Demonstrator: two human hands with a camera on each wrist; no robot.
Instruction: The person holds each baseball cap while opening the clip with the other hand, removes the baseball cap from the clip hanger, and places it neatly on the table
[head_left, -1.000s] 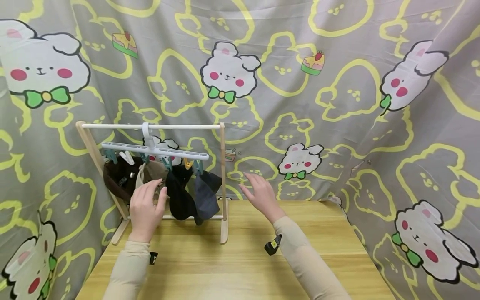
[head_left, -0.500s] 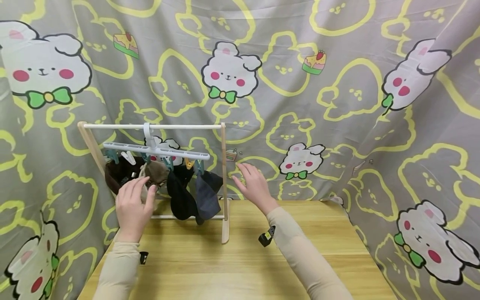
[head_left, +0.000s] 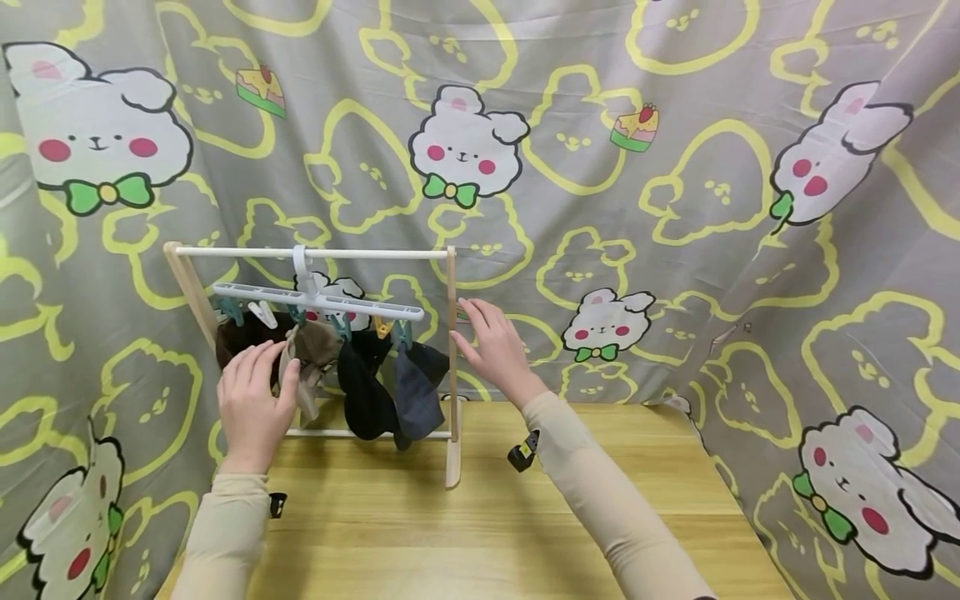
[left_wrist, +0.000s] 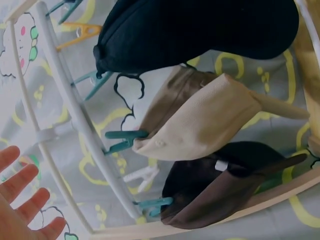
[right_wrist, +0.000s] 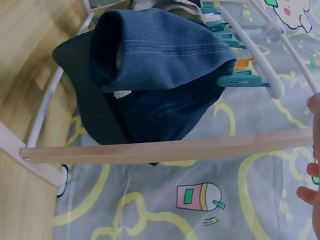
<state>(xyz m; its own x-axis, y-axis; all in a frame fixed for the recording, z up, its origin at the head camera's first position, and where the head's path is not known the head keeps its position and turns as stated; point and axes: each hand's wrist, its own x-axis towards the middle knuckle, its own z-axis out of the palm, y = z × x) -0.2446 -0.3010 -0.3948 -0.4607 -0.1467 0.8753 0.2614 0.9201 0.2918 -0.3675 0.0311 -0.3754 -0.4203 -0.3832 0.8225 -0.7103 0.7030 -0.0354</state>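
A small wooden rack bears a light grey clip hanger. From its clips hang a dark brown cap, a beige cap, a black cap and a blue-grey cap. My left hand hovers before the dark brown cap, hiding part of it in the head view; its fingers are spread and hold nothing. Beside the rack's right post is my right hand, fingers extended and holding nothing. Whether its fingertips touch the post, I cannot tell.
The rack stands on the left part of a wooden table. A grey curtain with bunny prints surrounds the table at the back and sides. Between the caps, a white clip and a yellow clip hang from the hanger.
My right hand has moved left and up to the rack's right post. The left hand has shifted left, from before the beige cap to the dark brown one. The caps stay hanging.
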